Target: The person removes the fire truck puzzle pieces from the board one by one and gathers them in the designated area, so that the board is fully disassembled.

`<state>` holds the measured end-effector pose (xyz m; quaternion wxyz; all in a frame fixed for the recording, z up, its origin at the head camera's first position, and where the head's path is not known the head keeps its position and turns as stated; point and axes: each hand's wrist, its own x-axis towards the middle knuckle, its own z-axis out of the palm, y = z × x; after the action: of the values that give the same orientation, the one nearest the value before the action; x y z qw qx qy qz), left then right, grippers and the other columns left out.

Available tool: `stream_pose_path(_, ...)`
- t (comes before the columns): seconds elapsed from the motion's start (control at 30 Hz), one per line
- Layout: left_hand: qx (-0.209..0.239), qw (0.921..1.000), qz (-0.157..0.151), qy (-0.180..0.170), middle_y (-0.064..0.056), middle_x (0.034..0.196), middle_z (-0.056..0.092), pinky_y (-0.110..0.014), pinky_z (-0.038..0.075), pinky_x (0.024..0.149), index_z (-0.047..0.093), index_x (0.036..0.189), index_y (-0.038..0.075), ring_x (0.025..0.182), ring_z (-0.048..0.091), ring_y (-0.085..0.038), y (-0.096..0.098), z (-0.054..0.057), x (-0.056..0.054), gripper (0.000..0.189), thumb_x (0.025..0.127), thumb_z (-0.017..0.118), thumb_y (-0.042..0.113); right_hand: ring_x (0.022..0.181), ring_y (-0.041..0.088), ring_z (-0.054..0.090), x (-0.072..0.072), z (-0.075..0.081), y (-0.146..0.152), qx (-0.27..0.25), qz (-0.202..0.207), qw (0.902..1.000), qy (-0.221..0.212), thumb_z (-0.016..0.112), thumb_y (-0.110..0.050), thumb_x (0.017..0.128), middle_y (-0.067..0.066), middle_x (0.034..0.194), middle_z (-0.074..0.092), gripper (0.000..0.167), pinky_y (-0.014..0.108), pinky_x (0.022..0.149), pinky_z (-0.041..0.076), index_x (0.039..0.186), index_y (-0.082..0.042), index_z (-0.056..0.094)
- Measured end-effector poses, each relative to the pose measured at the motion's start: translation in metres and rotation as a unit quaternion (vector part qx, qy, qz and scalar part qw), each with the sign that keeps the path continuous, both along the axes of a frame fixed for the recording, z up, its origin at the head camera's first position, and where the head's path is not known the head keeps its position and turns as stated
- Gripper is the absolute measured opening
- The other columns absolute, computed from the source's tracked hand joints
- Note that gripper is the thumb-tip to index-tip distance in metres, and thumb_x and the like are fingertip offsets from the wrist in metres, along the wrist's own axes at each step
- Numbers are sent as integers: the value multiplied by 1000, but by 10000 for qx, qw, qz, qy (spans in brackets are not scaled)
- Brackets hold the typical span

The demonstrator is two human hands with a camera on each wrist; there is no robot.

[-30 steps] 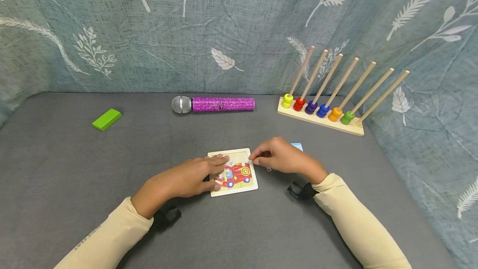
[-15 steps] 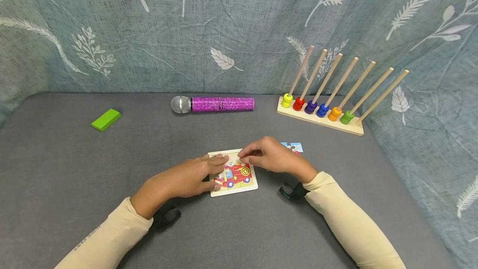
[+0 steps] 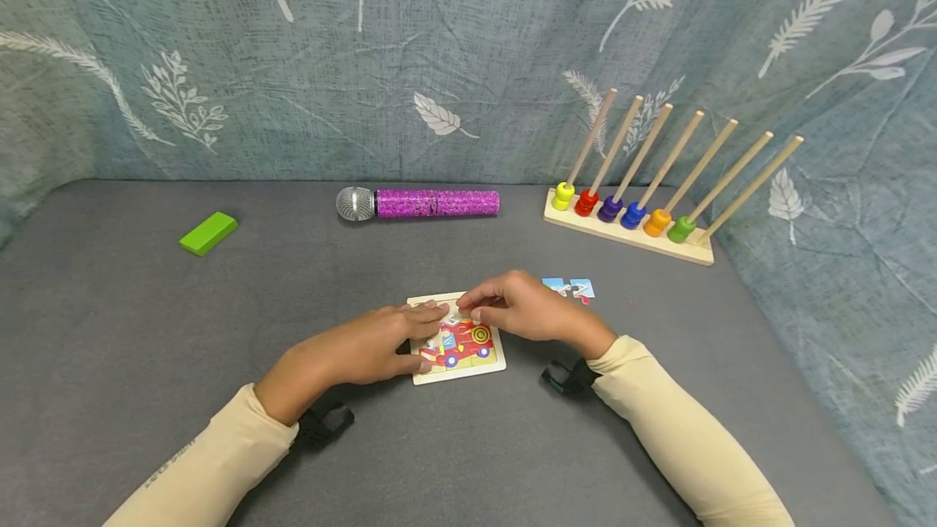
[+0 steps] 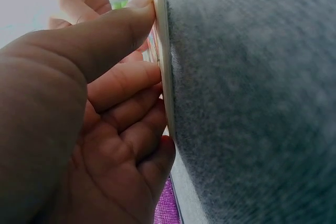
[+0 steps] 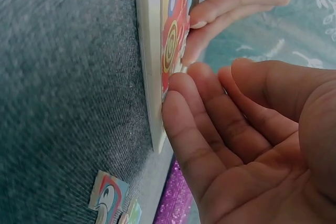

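A square wooden jigsaw puzzle [image 3: 468, 348], with a red vehicle picture and a pale frame, lies on the grey table. My left hand [image 3: 388, 340] rests on its left side, fingers stretched over the picture and thumb on the lower left. Over the upper right of the board, my right hand [image 3: 527, 307] has thumb and forefinger close together, pinching what seems to be a puzzle piece, mostly hidden by the fingers. In the right wrist view, the right fingers [image 5: 181, 114] are bent beside the puzzle's edge. Two loose blue-and-white puzzle pieces [image 3: 581, 289] lie beyond the right wrist.
A glittery purple microphone [image 3: 439, 203] lies behind the puzzle. To the back left is a green block [image 3: 208, 233]. A wooden peg stand [image 3: 629, 238] with coloured beads stands at the back right, before a leaf-patterned cloth [image 3: 293, 63].
My right hand has moved left from the puzzle's right edge to over its upper part, uncovering the loose pieces behind it. The left hand has stayed in place.
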<state>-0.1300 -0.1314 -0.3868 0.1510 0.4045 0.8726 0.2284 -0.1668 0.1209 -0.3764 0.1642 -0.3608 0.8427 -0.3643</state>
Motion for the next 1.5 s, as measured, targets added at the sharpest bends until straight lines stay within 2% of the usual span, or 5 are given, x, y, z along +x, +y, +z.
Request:
stream_pose_path(0.4, 77, 9999, 65, 32, -13, 150, 40, -51, 32, 108, 51, 139, -1, 138, 36, -30, 2, -1, 0, 49, 95, 65, 16, 84, 5, 58, 1, -4, -4, 0, -46, 10000, -9, 57, -3, 95, 4, 107, 71, 24, 23, 71, 49, 115, 0, 70)
stream_pose_path(0.6, -11, 9999, 110, 85, -11, 150, 40, -52, 32, 108, 52, 139, -1, 138, 36, -29, 3, 0, 0, 50, 94, 66, 17, 79, 6, 55, 1, -3, -8, 69, -87, 9999, -37, 57, -4, 95, 4, 106, 71, 24, 21, 66, 45, 115, -1, 70)
stream_pose_path(1.03, 405, 9988, 49, 262, -12, 149, 42, -45, 40, 103, 56, 134, -3, 131, 45, -30, 3, -2, -1, 51, 90, 72, 15, 75, 4, 54, 0, -5, -10, 36, 76, 9999, -63, 57, -3, 95, 5, 105, 71, 24, 21, 63, 46, 114, -2, 71)
stream_pose_path(1.4, 245, 9996, 96, 130, -12, 150, 40, -48, 36, 106, 53, 137, -1, 135, 39, -31, 3, -1, -1, 53, 91, 70, 16, 76, 9, 54, 0, -3, -10, -40, 267, 9996, 123, 55, -3, 96, 7, 111, 68, 24, 23, 63, 44, 114, -2, 70)
stream_pose_path(1.5, 240, 9996, 97, 112, -12, 150, 40, -48, 37, 105, 53, 137, -1, 135, 40, -31, 3, -2, -1, 52, 91, 70, 16, 72, 8, 52, 1, -3, -9, -102, 226, 9996, 108, 55, -2, 95, 7, 110, 68, 24, 23, 61, 43, 114, -3, 70)
